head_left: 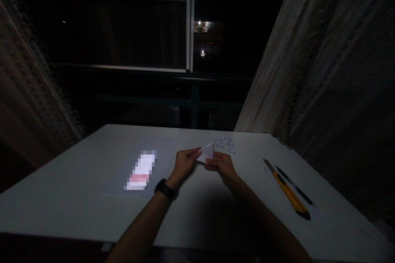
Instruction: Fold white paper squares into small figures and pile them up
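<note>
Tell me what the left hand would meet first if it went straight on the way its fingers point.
The folded white paper pinched in the left hand's own fingertips comes first; beyond it, perhaps the right hand, though depth is unclear.

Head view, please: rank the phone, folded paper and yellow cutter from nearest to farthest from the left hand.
1. Folded paper: in the left hand's fingers, between both hands.
2. Phone: off to the left of that hand.
3. Yellow cutter: well over to the right, beyond the right hand.
</note>
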`<action>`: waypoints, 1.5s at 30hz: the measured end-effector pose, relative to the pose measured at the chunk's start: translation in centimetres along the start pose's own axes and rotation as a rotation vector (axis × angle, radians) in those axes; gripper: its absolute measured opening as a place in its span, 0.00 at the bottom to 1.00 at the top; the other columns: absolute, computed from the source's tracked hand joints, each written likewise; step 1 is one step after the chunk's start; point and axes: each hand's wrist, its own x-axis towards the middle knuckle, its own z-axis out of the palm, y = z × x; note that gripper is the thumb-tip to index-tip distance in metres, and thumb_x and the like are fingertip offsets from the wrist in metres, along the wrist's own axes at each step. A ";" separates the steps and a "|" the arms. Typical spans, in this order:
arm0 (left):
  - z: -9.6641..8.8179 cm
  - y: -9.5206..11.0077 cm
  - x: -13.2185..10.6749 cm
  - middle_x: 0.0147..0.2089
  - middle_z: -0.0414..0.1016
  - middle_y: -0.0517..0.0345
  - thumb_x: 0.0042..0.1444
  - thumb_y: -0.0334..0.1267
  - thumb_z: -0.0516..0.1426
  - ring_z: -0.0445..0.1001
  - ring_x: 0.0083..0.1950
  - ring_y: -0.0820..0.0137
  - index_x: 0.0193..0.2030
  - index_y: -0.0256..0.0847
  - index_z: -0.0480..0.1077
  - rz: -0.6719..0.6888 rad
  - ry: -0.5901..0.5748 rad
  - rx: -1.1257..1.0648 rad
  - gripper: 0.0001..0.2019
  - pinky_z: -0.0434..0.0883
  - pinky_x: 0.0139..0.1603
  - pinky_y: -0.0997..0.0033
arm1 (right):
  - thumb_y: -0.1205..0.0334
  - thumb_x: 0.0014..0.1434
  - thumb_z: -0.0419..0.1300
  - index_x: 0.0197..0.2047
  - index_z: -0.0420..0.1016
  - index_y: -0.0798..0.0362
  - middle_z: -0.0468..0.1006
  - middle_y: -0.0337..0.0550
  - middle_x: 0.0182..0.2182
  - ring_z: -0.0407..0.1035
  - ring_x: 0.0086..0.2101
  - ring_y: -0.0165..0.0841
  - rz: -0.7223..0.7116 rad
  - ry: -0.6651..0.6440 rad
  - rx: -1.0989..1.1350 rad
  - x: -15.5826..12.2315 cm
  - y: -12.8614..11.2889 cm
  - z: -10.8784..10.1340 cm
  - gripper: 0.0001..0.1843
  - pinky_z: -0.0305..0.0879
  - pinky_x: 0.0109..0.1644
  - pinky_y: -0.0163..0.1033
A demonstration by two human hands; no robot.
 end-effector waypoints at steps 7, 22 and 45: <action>0.1 -0.4 -0.1 0.39 0.77 0.49 0.44 0.40 0.60 0.74 0.41 0.61 0.39 0.37 0.74 0.009 0.026 0.042 0.15 0.69 0.44 0.65 | 0.59 0.36 0.69 0.20 0.68 0.59 0.75 0.46 0.16 0.73 0.21 0.36 0.094 0.023 -0.051 -0.2 -0.2 0.1 0.15 0.71 0.23 0.35; 0.2 -0.6 0.0 0.38 0.77 0.49 0.45 0.41 0.59 0.74 0.41 0.61 0.40 0.36 0.74 0.011 -0.013 0.078 0.15 0.69 0.45 0.64 | 0.57 0.33 0.69 0.16 0.66 0.58 0.71 0.39 0.14 0.71 0.19 0.33 0.084 0.067 -0.012 0.2 0.1 -0.2 0.18 0.70 0.23 0.34; 0.6 -0.4 -0.4 0.39 0.76 0.48 0.45 0.41 0.59 0.74 0.42 0.61 0.39 0.36 0.74 0.009 -0.051 0.090 0.15 0.68 0.47 0.63 | 0.58 0.28 0.71 0.14 0.64 0.57 0.71 0.38 0.14 0.68 0.19 0.31 -0.035 0.167 0.094 0.4 -0.2 -0.7 0.18 0.69 0.25 0.38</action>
